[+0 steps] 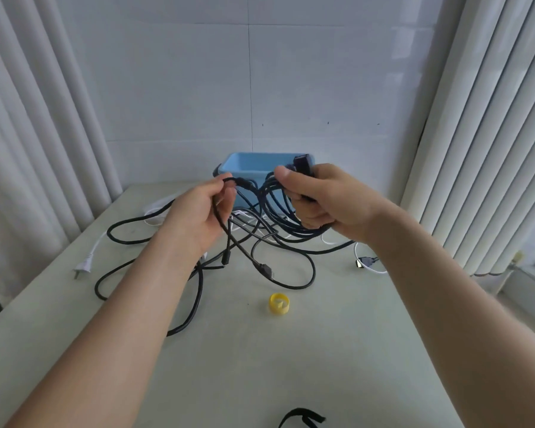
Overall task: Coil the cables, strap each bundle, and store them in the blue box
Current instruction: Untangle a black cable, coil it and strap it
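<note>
My right hand (325, 200) grips a bundle of black cable loops (278, 214) and a black plug (303, 165), held up in front of the blue box (247, 168). My left hand (198, 211) pinches a strand of the same black cable (229, 180) just left of the bundle. More black cable (198, 298) trails down in loose loops over the table. A white cable with a plug (85, 264) lies at the left. A yellow roll of strap (278, 303) sits on the table near the middle.
A black strap (303, 417) lies at the table's near edge. A white cable with a small connector (366, 262) lies at the right. The box stands against the tiled back wall. White vertical blinds hang on both sides.
</note>
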Demonstrator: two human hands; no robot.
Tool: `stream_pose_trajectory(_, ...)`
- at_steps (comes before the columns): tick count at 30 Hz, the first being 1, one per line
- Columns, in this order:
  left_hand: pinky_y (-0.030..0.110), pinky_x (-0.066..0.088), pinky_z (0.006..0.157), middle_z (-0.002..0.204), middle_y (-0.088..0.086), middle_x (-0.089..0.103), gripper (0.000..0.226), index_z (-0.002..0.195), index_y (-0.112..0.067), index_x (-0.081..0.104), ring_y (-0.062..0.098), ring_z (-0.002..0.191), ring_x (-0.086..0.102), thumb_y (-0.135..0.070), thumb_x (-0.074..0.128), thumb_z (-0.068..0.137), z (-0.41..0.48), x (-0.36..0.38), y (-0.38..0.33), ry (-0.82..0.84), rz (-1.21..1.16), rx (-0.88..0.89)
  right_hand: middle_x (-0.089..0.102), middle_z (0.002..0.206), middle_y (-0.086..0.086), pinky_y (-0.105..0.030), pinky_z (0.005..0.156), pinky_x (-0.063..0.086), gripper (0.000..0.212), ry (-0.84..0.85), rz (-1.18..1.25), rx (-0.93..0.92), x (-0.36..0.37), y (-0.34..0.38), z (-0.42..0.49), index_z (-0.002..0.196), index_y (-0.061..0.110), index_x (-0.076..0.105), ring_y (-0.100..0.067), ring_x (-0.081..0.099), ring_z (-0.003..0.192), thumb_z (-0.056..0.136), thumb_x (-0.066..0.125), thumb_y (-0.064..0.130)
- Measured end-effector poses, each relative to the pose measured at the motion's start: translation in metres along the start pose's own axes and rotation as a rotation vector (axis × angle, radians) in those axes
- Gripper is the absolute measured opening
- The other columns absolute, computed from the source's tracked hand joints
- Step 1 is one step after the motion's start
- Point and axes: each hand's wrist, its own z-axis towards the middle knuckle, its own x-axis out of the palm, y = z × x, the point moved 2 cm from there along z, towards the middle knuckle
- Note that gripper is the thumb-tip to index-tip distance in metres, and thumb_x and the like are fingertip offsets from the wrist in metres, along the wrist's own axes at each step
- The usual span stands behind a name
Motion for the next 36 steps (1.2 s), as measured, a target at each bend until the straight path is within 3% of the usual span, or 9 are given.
stream_pose_trajectory(3, 0.025, 0.062, 0.069, 0.101, 0.016, 0.069, 0.026, 0.123, 0.006, 0.061, 0.018, 0.084, 0.07, -0.003, 0.046, 0.103, -0.013, 0.014, -0.003, 0.126, -0.03, -0.025, 0.035, 0.054, 0.003, -0.024, 0.046, 0.026, 0.038, -0.224, -0.319, -0.033, 0.011, -0.005, 0.007, 0.075, 0.013, 0.052, -0.012, 0.031, 0.047, 0.094, 0.063, 0.043)
stream_pose_trajectory(8, 0.029, 0.061, 0.076, 0.116, 0.017, 0.069, 0.036, 0.131, 0.004, 0.059, 0.023, 0.107, 0.067, 0.009, 0.041, 0.1, -0.032, 0.034, 0.008, 0.209, 0.191, 0.127, 0.037, 0.054, 0.001, -0.026, 0.049, 0.029, 0.042, -0.328, -0.315, -0.115, 0.019, -0.017, 0.014, 0.062, 0.019, 0.044, -0.012, 0.033, 0.048, 0.1, 0.054, 0.033)
stream_pose_trajectory(14, 0.02, 0.048, 0.102, 0.149, 0.013, 0.05, 0.054, 0.147, 0.003, 0.042, 0.015, 0.136, 0.05, 0.018, 0.032, 0.096, -0.043, 0.049, 0.025, 0.338, 0.393, 0.236, 0.051, 0.062, -0.006, -0.025, 0.053, 0.042, 0.044, -0.476, 0.07, -0.024, 0.033, -0.032, 0.018, 0.069, 0.014, 0.052, -0.017, 0.049, 0.057, 0.105, 0.045, 0.037)
stream_pose_trajectory(18, 0.027, 0.033, 0.118, 0.156, 0.008, 0.042, 0.057, 0.152, -0.001, 0.034, 0.013, 0.144, 0.04, 0.015, 0.031, 0.097, -0.045, 0.051, 0.031, 0.477, 0.49, 0.204, 0.072, 0.097, -0.008, -0.039, 0.088, 0.056, 0.037, -0.5, 0.428, 0.095, 0.033, -0.044, 0.025, 0.103, 0.01, 0.063, -0.022, 0.07, 0.093, 0.103, 0.046, 0.043)
stream_pose_trajectory(23, 0.009, 0.033, 0.109, 0.142, -0.02, 0.053, 0.045, 0.144, -0.017, 0.053, -0.009, 0.125, 0.049, -0.006, 0.055, 0.101, -0.042, 0.046, 0.026, 0.455, 1.064, 0.465, 0.066, 0.129, -0.01, -0.042, 0.1, 0.051, 0.046, -0.343, 0.861, 0.159, 0.03, -0.043, 0.026, 0.137, 0.012, 0.054, -0.024, 0.066, 0.115, 0.106, 0.037, 0.043)
stream_pose_trajectory(25, 0.004, 0.033, 0.104, 0.154, -0.018, 0.042, 0.048, 0.141, -0.021, 0.057, -0.008, 0.124, 0.047, -0.011, 0.067, 0.095, -0.039, 0.04, 0.023, 0.485, 1.213, 0.507, 0.068, 0.122, -0.003, -0.035, 0.096, 0.051, 0.048, -0.301, 0.905, 0.203, 0.029, -0.045, 0.025, 0.135, 0.016, 0.056, -0.018, 0.067, 0.103, 0.105, 0.037, 0.048)
stream_pose_trajectory(29, 0.036, 0.042, 0.114, 0.141, -0.004, 0.06, 0.043, 0.122, -0.019, 0.071, 0.005, 0.13, 0.055, -0.01, 0.08, 0.081, -0.039, 0.031, 0.015, 0.498, 1.039, 0.583, 0.051, 0.071, 0.004, -0.022, 0.065, 0.05, 0.031, -0.276, 0.87, 0.154, 0.021, -0.042, 0.024, 0.111, 0.016, 0.062, -0.008, 0.048, 0.058, 0.104, 0.044, 0.04)
stream_pose_trajectory(33, 0.041, 0.054, 0.098, 0.12, -0.009, 0.067, 0.052, 0.115, -0.027, 0.065, 0.012, 0.11, 0.066, -0.041, 0.082, 0.068, -0.027, 0.019, 0.011, 0.306, 1.016, 0.588, 0.041, 0.065, 0.008, -0.026, 0.07, 0.041, 0.024, -0.24, 0.894, 0.06, 0.003, -0.046, 0.025, 0.093, 0.015, 0.055, -0.008, 0.042, 0.056, 0.103, 0.048, 0.036)
stream_pose_trajectory(36, 0.043, 0.052, 0.101, 0.123, -0.008, 0.064, 0.082, 0.132, -0.033, 0.053, 0.011, 0.113, 0.064, -0.06, 0.081, 0.06, -0.018, 0.011, 0.019, 0.26, 1.129, 0.313, 0.036, 0.061, 0.009, -0.026, 0.069, 0.041, 0.022, -0.226, 0.915, -0.001, -0.007, -0.047, 0.026, 0.09, 0.016, 0.056, -0.008, 0.038, 0.053, 0.1, 0.055, 0.036)
